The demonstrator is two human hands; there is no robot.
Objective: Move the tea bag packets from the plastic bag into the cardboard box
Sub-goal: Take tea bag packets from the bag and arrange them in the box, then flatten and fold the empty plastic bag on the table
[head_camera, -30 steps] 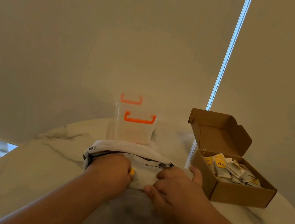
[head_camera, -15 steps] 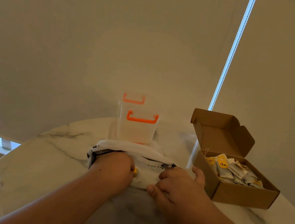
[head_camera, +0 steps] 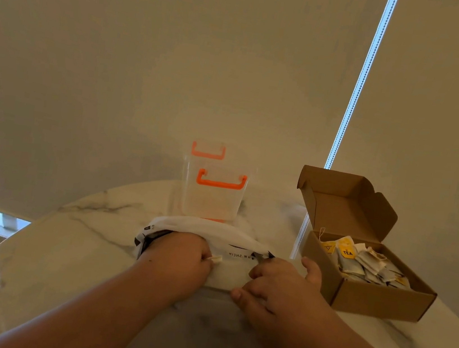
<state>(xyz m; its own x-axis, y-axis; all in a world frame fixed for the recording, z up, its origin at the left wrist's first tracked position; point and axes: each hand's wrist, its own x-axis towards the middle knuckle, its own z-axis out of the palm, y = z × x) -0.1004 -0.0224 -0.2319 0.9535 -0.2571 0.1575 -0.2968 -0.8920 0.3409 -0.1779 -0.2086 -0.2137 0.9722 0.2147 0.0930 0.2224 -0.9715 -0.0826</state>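
The left hand (head_camera: pixel 178 258) reaches into the mouth of the plastic bag (head_camera: pixel 214 229), which lies flat on the tabletop (head_camera: pixel 71 240) w/ its opening toward the person. Its fingers are curled & mostly hidden. A pale corner of a tea bag packet (head_camera: pixel 216 259) pokes out beside the knuckles, so they look clamped on it, prob. to draw it out.

The right hand (head_camera: pixel 279 290) sits on the bag's near right edge, fingers (head_camera: pixel 238 293) curled down & clamped on the film, thumb out to the side. It likely pins the light bag so it doesn't drag along w/ the other hand, & holds the mouth open.

The cardboard box (head_camera: pixel 381 300) stands just right of that hand, lid flap up & out of the way, w/ a heap of packets (head_camera: pixel 363 262) inside, i.e. a short carry. How many are left in the bag can't be told. A clear container (head_camera: pixel 212 201) w/ orange handles stands behind the bag, not involved.
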